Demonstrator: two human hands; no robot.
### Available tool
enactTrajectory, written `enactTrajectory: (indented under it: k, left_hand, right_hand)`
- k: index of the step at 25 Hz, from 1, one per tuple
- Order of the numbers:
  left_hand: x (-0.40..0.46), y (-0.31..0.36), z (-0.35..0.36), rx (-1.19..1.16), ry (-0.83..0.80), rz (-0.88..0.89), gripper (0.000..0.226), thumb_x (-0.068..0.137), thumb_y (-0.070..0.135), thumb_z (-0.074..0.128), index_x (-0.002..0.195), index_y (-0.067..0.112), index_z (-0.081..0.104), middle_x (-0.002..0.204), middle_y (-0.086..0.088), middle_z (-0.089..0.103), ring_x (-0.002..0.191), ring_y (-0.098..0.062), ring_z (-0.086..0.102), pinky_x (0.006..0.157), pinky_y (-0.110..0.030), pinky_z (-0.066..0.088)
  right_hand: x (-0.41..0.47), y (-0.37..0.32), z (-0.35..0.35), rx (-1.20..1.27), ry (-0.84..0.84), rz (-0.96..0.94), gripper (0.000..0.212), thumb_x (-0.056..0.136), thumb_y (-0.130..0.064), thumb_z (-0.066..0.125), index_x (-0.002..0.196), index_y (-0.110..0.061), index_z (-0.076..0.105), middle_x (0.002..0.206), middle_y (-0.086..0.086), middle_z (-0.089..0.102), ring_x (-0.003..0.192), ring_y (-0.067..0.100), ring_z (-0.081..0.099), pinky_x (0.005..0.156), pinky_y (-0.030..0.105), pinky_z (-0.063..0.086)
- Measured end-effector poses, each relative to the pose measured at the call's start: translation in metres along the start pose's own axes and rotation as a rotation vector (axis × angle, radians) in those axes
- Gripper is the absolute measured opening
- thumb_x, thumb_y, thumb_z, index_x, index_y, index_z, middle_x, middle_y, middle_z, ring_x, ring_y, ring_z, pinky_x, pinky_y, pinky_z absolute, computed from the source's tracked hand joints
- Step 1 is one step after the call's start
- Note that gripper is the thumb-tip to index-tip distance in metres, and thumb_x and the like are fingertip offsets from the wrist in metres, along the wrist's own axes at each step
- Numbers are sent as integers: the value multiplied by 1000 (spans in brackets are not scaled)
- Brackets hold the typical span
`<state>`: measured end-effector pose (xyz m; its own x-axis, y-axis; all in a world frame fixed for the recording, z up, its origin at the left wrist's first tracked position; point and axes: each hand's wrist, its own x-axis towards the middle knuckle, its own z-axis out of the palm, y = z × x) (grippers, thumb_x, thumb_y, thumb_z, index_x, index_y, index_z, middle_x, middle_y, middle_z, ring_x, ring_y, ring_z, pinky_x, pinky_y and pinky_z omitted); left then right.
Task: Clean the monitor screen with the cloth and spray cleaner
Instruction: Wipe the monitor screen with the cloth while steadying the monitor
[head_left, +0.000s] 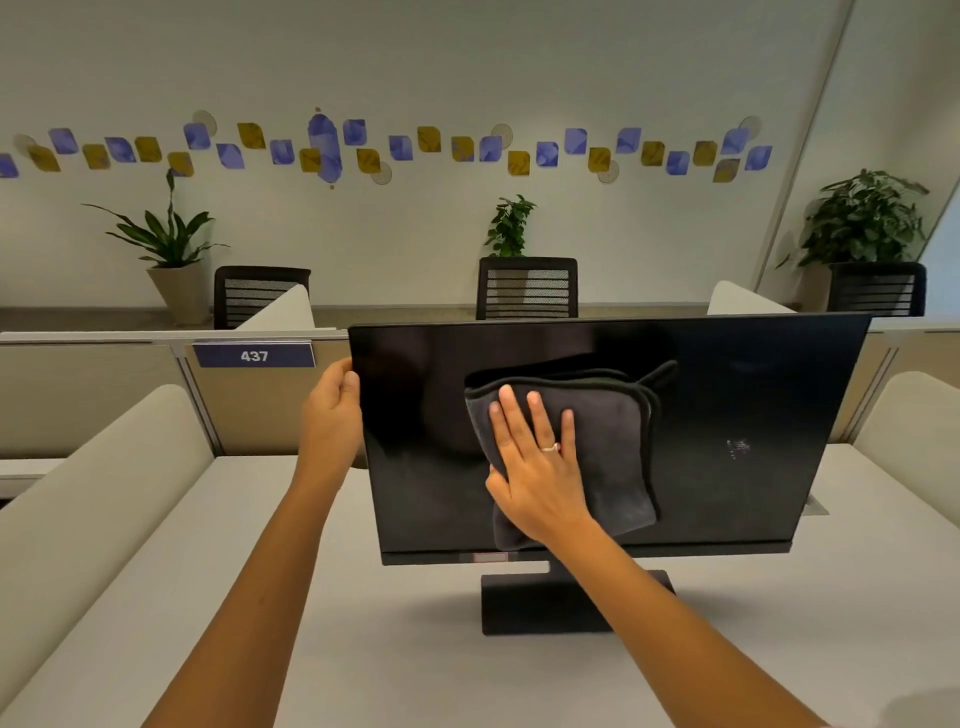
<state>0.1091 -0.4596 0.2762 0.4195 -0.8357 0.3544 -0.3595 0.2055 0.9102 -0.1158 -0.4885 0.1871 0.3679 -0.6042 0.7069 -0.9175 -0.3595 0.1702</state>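
While my right hand (537, 467) presses the folded dark cloth (613, 441) flat against the monitor screen (753, 395), my left hand (335, 400) steadies the panel at its upper left edge. Right grip: wide, palm and spread fingers laid on the cloth, pinning rather than pinching it. Left grip: narrow, thumb in front and fingers behind the bezel. The monitor stands on its dark base (550, 603) at the middle of the pale table (363, 649), with the cloth left of the screen's centre. A small smudge (737, 448) shows to the right, apart from the cloth. No spray cleaner is in view.

Handling, as I judge it: the cloth is soft and light, folded thick, and likely to bunch unless held under a flat palm. The screen looks glossy, thin and fragile; light pressure suits it, with a bracing hold at the frame, never on the glass. Wiping appears under way, with the right side yet to cover.
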Motion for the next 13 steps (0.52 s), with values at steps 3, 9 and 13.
enactTrajectory:
  k: [3, 9, 13]
  left_hand:
    - [-12, 16, 8, 49, 82, 140, 49, 99, 38, 31, 145, 25, 21, 153, 2, 26, 142, -19, 20, 115, -41, 23]
    - [-20, 82, 56, 538, -46, 669, 54, 98, 38, 25, 147, 17, 18, 157, 2, 13, 145, -14, -3, 118, -37, -2]
    - [-17, 107, 100, 778, -257, 789, 58, 97, 48, 15, 145, 17, 26, 155, 3, 22, 144, -13, 5, 117, -42, -4]
  right_hand:
    - [-33, 18, 9, 3, -31, 57, 79, 84, -42, 36, 151, -20, 2, 160, 0, -5, 147, 25, -5, 116, 49, -7]
    - [-54, 73, -8, 162, 53, 523, 74, 89, -41, 28, 149, -19, -10, 157, 6, -5, 145, 25, -10, 115, 52, -2]
    - [-21, 118, -35, 289, 222, 769, 70, 94, -39, 28, 148, -19, -12, 158, 6, -9, 145, 28, -10, 116, 58, 4]
